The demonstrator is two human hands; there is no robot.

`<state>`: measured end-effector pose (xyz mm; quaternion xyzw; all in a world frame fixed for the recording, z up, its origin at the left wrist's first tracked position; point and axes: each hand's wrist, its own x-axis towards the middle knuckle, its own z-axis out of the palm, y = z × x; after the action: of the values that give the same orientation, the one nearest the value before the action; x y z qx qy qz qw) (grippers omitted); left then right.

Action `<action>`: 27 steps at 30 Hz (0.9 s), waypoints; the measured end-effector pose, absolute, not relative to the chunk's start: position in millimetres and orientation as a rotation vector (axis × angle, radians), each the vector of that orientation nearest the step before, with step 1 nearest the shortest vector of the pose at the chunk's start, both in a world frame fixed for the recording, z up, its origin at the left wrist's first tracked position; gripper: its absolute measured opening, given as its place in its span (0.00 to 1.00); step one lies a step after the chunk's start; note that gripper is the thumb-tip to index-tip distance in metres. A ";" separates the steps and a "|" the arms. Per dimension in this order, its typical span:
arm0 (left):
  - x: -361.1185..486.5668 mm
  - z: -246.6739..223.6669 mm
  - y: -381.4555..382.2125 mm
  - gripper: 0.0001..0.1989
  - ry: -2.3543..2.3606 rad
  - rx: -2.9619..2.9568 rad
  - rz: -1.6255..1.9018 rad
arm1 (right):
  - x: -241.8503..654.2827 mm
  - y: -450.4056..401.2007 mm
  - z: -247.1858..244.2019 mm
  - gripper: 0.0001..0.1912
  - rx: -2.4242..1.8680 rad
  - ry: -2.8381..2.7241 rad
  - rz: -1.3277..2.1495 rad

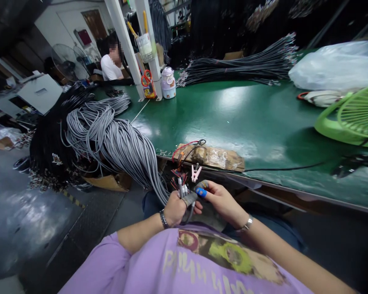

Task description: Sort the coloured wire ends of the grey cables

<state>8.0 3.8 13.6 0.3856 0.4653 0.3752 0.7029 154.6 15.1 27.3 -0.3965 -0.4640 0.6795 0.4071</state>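
Observation:
My left hand is closed round several grey cable ends with white sleeves, low in front of the table edge. Thin red and black wires fan out above them. My right hand, with a blue cover on one fingertip and grey wrapping on another, is pinched close beside the cable ends; what it holds, if anything, is too small to tell. Just beyond the hands, a pink clip stands at the edge, by a taped wooden block with red and black leads.
Grey cable coils hang over the left end of the green table. A bottle, cable bundle, plastic bag and green fan stand farther back. A person in white sits beyond.

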 end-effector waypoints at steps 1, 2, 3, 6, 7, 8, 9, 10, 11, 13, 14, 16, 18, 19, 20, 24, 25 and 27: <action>6.2 14.1 3.0 0.25 1.014 0.890 0.790 | 153.2 16.6 28.7 0.21 -0.989 -1.194 1.755; 4.5 14.3 2.1 0.25 1.000 0.918 0.755 | 152.1 18.6 29.8 0.21 -0.985 -1.224 1.795; 3.1 14.0 1.1 0.26 0.998 0.940 0.736 | 151.2 21.0 30.3 0.21 -0.988 -1.253 1.824; 1.2 10.9 -1.5 0.27 1.027 0.921 0.776 | 148.2 28.4 27.0 0.21 -1.042 -1.264 1.801; 1.3 9.3 -2.0 0.27 1.036 0.892 0.812 | 147.6 30.5 24.3 0.22 -1.076 -1.239 1.762; 1.5 7.8 -2.3 0.27 1.039 0.863 0.852 | 147.5 32.3 21.1 0.23 -1.117 -1.200 1.714; 1.8 6.4 -2.5 0.27 1.038 0.836 0.888 | 148.1 33.4 17.7 0.24 -1.155 -1.148 1.679; 2.1 5.3 -2.6 0.26 1.037 0.810 0.916 | 149.3 34.0 14.5 0.25 -1.183 -1.088 1.665; 2.5 4.6 -2.6 0.26 1.038 0.789 0.938 | 151.0 33.8 12.0 0.26 -1.196 -1.028 1.667; 3.5 4.4 -2.3 0.25 1.053 0.758 0.962 | 155.0 31.6 10.1 0.26 -1.189 -0.949 1.687; 4.2 5.0 -2.1 0.24 1.063 0.751 0.965 | 156.6 29.8 11.1 0.25 -1.181 -0.954 1.692; 5.7 6.8 -1.5 0.25 1.082 0.761 0.957 | 157.5 25.8 16.4 0.23 -1.143 -1.060 1.709; 6.9 8.9 -1.0 0.26 1.095 0.797 0.924 | 155.5 23.1 23.8 0.21 -1.077 -1.187 1.757; 7.1 9.8 -1.0 0.27 1.098 0.818 0.902 | 153.8 22.6 27.3 0.20 -1.041 -1.231 1.791; 7.0 10.4 -1.1 0.27 1.098 0.839 0.880 | 152.1 22.7 30.3 0.19 -1.008 -1.259 1.824; 4.6 10.4 -2.6 0.28 1.103 0.881 0.818 | 147.9 24.4 34.4 0.19 -0.985 -1.326 1.873; 4.1 9.8 -2.9 0.27 1.113 0.879 0.818 | 147.5 24.2 33.9 0.19 -0.980 -1.325 1.869; 3.8 8.2 -2.9 0.27 1.129 0.864 0.836 | 147.1 22.3 32.1 0.17 -0.960 -1.288 1.858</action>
<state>3.8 -2.9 8.2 0.3846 0.5028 0.3722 0.6788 147.1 22.3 32.1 -0.3681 -0.4940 0.7124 0.3360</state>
